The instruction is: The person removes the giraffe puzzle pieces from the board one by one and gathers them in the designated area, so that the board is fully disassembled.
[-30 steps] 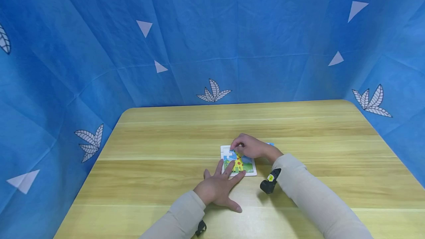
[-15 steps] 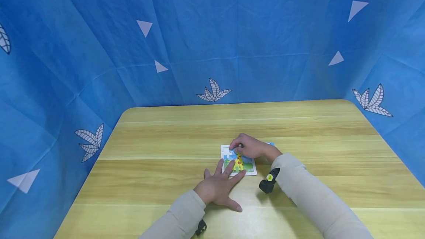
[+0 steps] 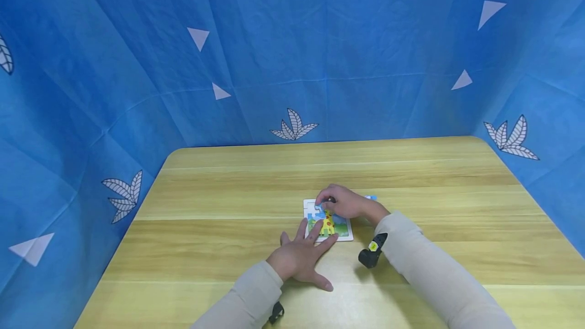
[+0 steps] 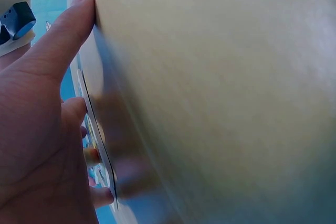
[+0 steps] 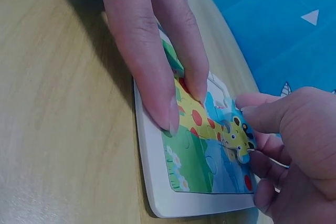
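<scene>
A white-framed giraffe jigsaw puzzle lies on the table, its upper left showing bare white backing in the head view. My left hand is spread, with fingertips resting on the puzzle's near part and thumb out on the tabletop. In the right wrist view, two left fingers press on the frame and the giraffe's body. My right hand reaches over the puzzle's far edge, thumb and fingers pinching a blue puzzle piece beside the giraffe's head. The right fingers partly hide the piece.
Another blue piece lies on the wooden table just behind the right wrist. Black wrist cameras sit under both sleeves, the right one close over the table. A blue patterned curtain hangs around the table.
The right fingertips have shifted slightly left over the puzzle's upper part, with the blue piece between them. My left hand stays in place on the puzzle.
</scene>
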Demonstrator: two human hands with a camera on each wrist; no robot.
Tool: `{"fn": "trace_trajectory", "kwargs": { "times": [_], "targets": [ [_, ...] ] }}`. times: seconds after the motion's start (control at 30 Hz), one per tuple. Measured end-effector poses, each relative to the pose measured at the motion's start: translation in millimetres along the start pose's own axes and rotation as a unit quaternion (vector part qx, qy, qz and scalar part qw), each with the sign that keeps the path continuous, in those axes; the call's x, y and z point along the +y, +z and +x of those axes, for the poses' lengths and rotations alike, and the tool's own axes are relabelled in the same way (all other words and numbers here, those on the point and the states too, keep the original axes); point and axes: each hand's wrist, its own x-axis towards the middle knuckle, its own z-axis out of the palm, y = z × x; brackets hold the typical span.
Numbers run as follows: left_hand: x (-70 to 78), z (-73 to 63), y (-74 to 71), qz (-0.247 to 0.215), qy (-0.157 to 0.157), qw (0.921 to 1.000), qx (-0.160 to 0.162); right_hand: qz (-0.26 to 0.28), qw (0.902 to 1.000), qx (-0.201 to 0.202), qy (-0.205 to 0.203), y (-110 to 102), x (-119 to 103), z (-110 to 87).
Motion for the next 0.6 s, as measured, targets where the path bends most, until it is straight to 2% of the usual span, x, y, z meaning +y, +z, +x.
{"fn": "trace_trajectory", "kwargs": {
  "times": [0.2,0.6],
  "targets": [
    [0.1,0.3,0.8,-0.001,-0.002,1.0,-0.003,0.006,0.9999,0.012,0.002,3.4,1.0,0.3],
    [0.3,1.4,1.7,-0.002,-0.005,0.9999,-0.008,0.009,0.9973,0.051,0.052,7.9,3.4,-3.6]
  ]
}}
